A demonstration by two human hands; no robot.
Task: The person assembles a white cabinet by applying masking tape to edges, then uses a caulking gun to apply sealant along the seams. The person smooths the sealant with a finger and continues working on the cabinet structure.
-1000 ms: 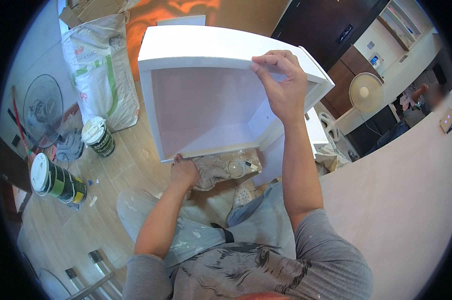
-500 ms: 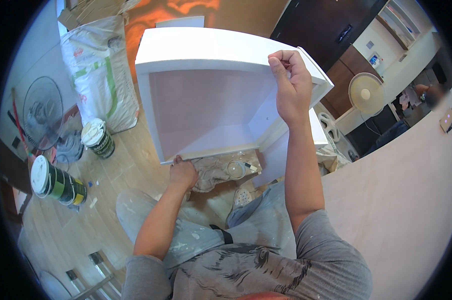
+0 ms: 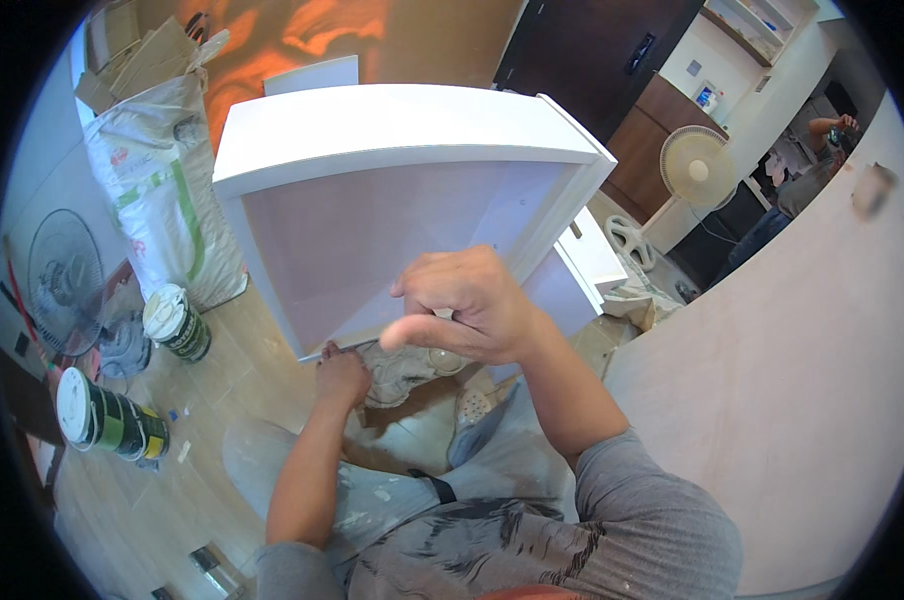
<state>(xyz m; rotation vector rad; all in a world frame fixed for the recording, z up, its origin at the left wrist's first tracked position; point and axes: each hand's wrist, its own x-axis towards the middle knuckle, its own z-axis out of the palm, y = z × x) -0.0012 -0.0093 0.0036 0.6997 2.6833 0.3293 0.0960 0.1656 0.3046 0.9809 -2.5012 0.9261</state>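
Note:
A white drawer is tipped up in front of me, its pale inside facing me. My left hand grips the drawer's lower edge at the near left corner, fingers hooked on the rim. My right hand hovers before the drawer's lower right part, apart from its walls as far as I can tell. Its fingers are curled with the thumb stretched alongside; whatever they hold, if anything, is hidden. Beneath the drawer lies a crumpled grey-brown rag, partly covered by my right hand.
Another white drawer-like piece stands behind to the right. Paint buckets, a white sack and a fan line the left. A pale board fills the right. Farther off are a standing fan and another person.
My right hand has left the drawer's upper right corner and come down toward me, in front of its inside. The left hand keeps its hold. The view has shifted somewhat to the right.

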